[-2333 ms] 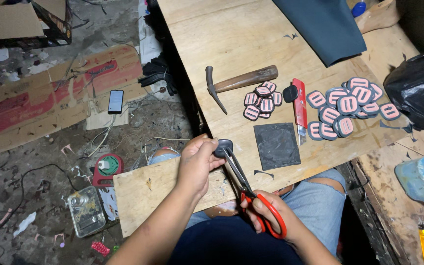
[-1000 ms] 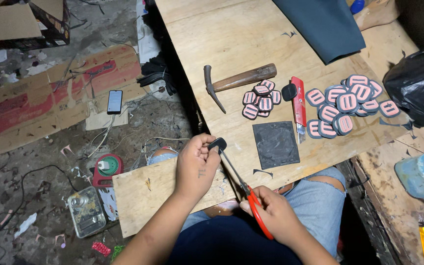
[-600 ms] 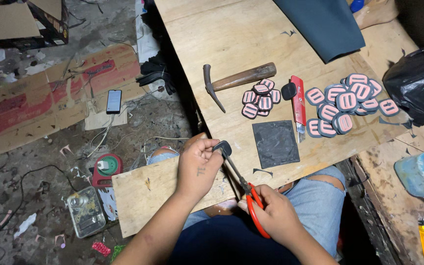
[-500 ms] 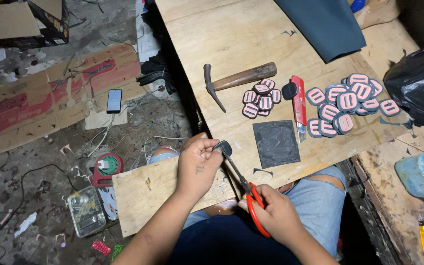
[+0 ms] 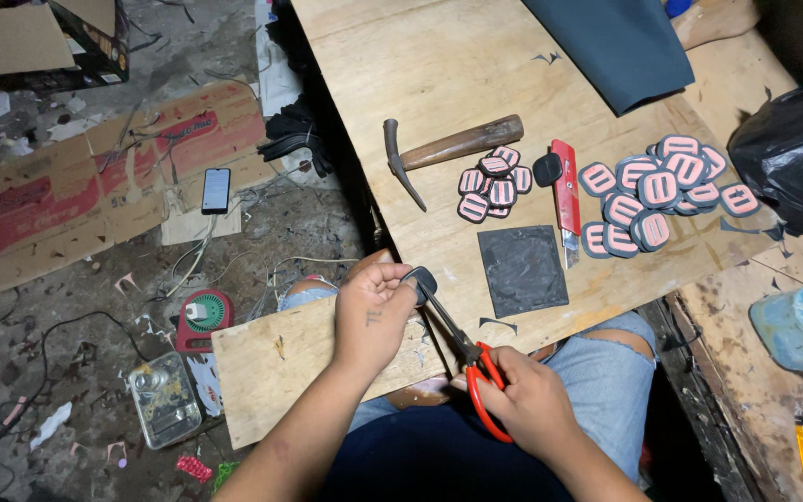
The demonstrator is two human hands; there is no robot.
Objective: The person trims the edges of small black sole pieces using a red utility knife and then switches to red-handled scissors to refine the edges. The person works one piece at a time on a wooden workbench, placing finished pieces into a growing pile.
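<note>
My left hand (image 5: 373, 314) pinches a small dark rounded patch (image 5: 421, 280) at the near edge of the wooden table (image 5: 401, 74). My right hand (image 5: 533, 404) grips red-handled scissors (image 5: 465, 349), whose blades reach up to the patch and meet its edge. Both hands hover over my lap, above a loose wooden board (image 5: 276, 358). A dark square sheet (image 5: 521, 269) lies on the table just right of the patch.
A hammer (image 5: 448, 149), a red utility knife (image 5: 565, 191) and two heaps of pink-and-black oval patches (image 5: 490, 181) (image 5: 662, 191) lie on the table. Dark fabric (image 5: 620, 42) and a black bag (image 5: 796, 153) sit farther right. A phone (image 5: 216, 189), cardboard and cables litter the floor at left.
The scissors have stayed at the patch while my left hand turned it slightly. My right hand shifted a little along the handles. The items on the table have not moved.
</note>
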